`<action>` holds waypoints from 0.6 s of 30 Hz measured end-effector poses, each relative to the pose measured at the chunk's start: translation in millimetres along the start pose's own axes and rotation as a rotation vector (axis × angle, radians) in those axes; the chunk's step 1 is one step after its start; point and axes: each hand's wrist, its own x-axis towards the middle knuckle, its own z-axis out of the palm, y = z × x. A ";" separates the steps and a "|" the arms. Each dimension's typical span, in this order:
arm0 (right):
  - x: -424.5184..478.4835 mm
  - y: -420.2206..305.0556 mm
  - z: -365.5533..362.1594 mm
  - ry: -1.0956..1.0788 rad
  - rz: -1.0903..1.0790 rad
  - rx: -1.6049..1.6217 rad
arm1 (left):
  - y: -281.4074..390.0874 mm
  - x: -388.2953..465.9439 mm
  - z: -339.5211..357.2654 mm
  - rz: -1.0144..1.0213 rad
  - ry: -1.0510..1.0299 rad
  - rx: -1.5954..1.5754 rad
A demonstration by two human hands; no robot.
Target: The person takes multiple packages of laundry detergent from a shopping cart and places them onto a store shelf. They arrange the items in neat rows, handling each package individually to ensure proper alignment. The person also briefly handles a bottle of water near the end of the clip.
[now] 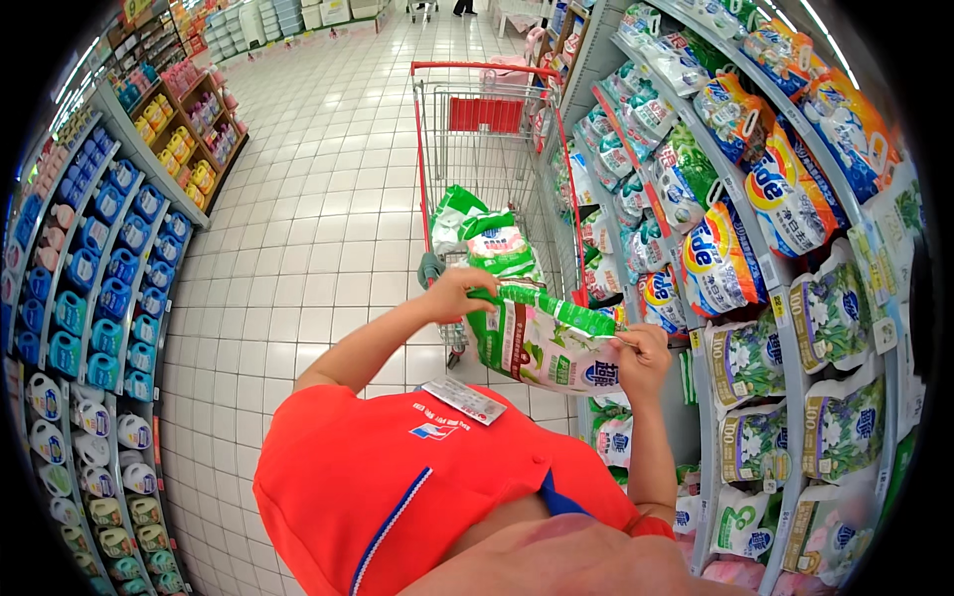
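Observation:
A green, white and pink bag of laundry detergent (pixel 551 339) is stretched between my two hands in front of my red vest. My left hand (pixel 456 293) pinches its green top edge at the left corner. At the opposite corner, my right hand (pixel 644 359) grips the bag's edge close to the shelf. Beyond it stands a wire shopping cart (pixel 486 115) with a red handle and a red panel. Two more green and white detergent bags, one with a pink panel (pixel 501 249) and one behind it (pixel 456 216), lie in the cart.
Shelves of bagged detergent (pixel 779 294), including Tide bags (pixel 715 261), rise close on my right. Across the aisle, a shelf (pixel 112 290) holds blue and white detergent bottles. Pale floor tiles (pixel 298 223) run between them. A person's legs (pixel 465 7) show far ahead.

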 end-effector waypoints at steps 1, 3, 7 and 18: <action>4.1 0.6 8.6 -0.025 -0.035 -0.009 | -13.7 -4.9 4.3 -0.055 0.026 0.006; 12.9 1.0 22.4 -0.083 -0.119 -0.036 | -33.9 -11.7 5.2 -0.040 0.102 0.115; 29.9 -1.4 41.8 -0.097 -0.170 -0.063 | -44.9 -14.6 -7.2 -0.126 0.082 0.100; 58.3 37.8 51.9 -0.322 -0.139 -0.078 | -58.9 13.1 -46.6 0.072 0.388 0.055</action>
